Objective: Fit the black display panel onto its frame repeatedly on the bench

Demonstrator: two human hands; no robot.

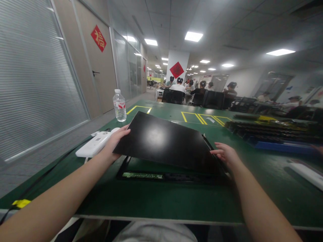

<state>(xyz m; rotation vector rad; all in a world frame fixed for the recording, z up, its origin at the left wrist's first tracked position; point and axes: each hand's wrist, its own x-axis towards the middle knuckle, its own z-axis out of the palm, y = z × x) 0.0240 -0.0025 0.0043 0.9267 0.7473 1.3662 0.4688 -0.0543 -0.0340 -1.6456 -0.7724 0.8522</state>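
Note:
A glossy black flat panel (161,141) is tilted up above a black frame (141,175) that lies on the green table. A green circuit strip (142,175) shows along the frame's near edge. My left hand (114,141) grips the panel's left edge, fingers curled over it. My right hand (224,154) holds the panel's right edge near its lower corner, fingers bent around it. The panel's near edge is raised and its far edge is higher still.
A white power strip (94,144) lies left of the panel, a water bottle (119,106) behind it. Stacked dark parts on a blue tray (272,134) sit at right, a white device (306,172) nearer. Several people sit at far tables. Table edge (161,220) is close.

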